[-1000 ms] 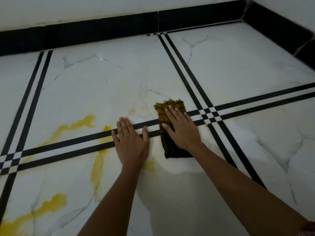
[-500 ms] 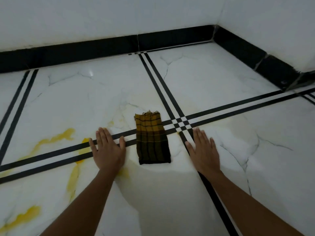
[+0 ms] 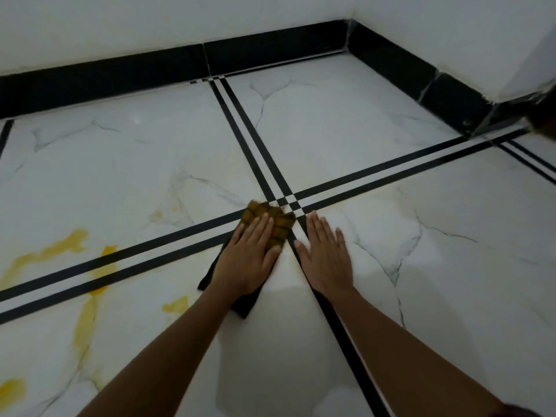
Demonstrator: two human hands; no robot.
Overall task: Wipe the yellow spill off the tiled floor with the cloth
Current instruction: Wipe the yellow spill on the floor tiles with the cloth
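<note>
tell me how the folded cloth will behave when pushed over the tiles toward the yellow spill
Probably floppy: the cloth lies flat in a fold under the left hand, so it would likely bunch unless pressed down. It should slide easily, since the floor looks glossy. Likely light, being thin, and it may smear the yellow spill before soaking it up.

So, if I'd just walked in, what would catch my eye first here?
Two bare hands lie flat at the centre: the left hand presses a dark checked cloth, the right hand rests on the bare tiled floor beside it. A bright yellow spill streaks the tiles at far left, apart from the cloth.
</note>
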